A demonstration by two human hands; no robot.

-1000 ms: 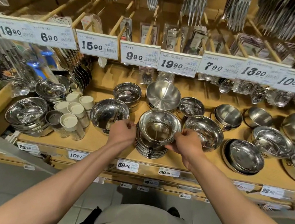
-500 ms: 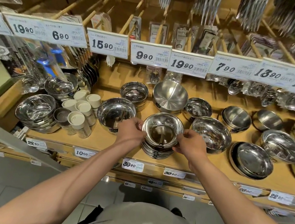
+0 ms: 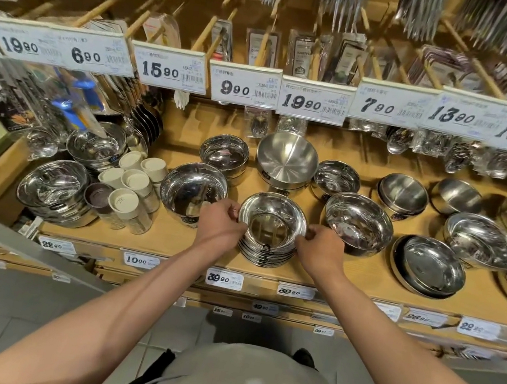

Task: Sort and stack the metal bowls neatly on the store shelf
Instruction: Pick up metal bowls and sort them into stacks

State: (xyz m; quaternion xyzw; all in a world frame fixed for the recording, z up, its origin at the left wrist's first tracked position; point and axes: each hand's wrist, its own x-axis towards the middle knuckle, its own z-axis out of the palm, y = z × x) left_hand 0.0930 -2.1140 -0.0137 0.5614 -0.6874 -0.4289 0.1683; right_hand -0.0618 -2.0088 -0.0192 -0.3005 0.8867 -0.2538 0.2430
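Observation:
A stack of several shiny metal bowls (image 3: 270, 226) stands near the front of the wooden shelf (image 3: 173, 242), straight ahead. My left hand (image 3: 220, 223) pinches the top bowl's left rim with curled fingers. My right hand (image 3: 317, 246) pinches its right rim the same way. Loose metal bowls stand around: one (image 3: 193, 191) just left of the stack, one (image 3: 358, 221) just right, and a matte bowl (image 3: 286, 159) behind.
White-capped shakers (image 3: 130, 187) cluster to the left beside more stacked bowls (image 3: 54, 188). Further bowls and pans (image 3: 429, 265) fill the right side. Price tags (image 3: 251, 85) and hanging packaged cutlery overhang the shelf's back. Shelf-edge labels (image 3: 224, 279) line the front.
The stack sits lower and tidier than a second ago: the top bowl has been pressed down onto it. Both hands stay on its rim. My head has moved closer.

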